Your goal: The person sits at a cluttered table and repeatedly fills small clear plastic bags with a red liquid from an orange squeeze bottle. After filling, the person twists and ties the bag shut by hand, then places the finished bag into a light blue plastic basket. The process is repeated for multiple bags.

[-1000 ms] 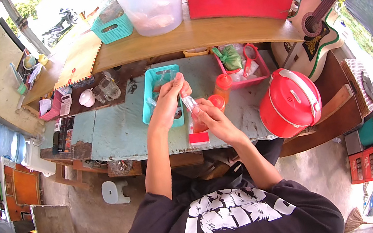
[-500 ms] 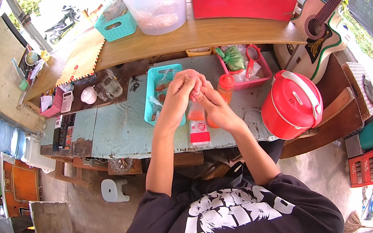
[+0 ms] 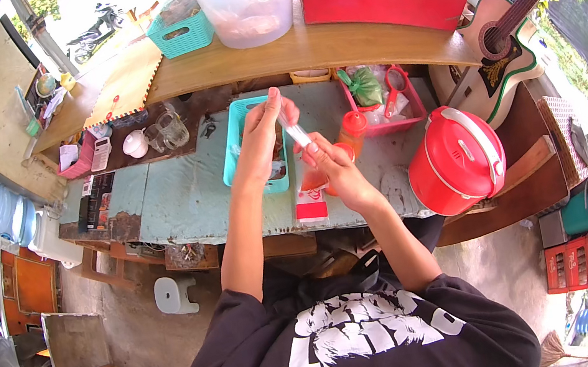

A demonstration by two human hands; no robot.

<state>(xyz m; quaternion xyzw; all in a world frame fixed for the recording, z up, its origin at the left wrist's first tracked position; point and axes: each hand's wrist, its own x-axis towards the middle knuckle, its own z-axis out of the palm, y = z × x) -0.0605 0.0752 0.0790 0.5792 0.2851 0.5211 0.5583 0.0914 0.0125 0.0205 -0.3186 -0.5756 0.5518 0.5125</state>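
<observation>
A small clear plastic bag [image 3: 297, 134] is stretched between my hands above the blue-grey table. My left hand [image 3: 260, 141] pinches its upper end, thumb pointing up. My right hand [image 3: 337, 170] grips it lower down, and an orange-red filled part hangs beside those fingers. Under the hands lies a red and white packet [image 3: 311, 209]. Just beyond my right hand stands an orange-red squeeze bottle [image 3: 353, 129]; a second orange-red container is partly hidden behind the fingers. A turquoise basket [image 3: 230, 161] with bagged items sits behind my left hand.
At the right stands a red lidded bucket [image 3: 453, 161], near a guitar [image 3: 499, 40]. A pink basket [image 3: 416, 112] holds a green bag and a red-handled strainer. Behind runs a wooden shelf [image 3: 243, 66] with a clear tub [image 3: 245, 5]. Glass mugs [image 3: 172, 130] stand left.
My hands, clasped together before, have drawn apart, the left going up and left. The clear bag's stretched upper part now shows between them.
</observation>
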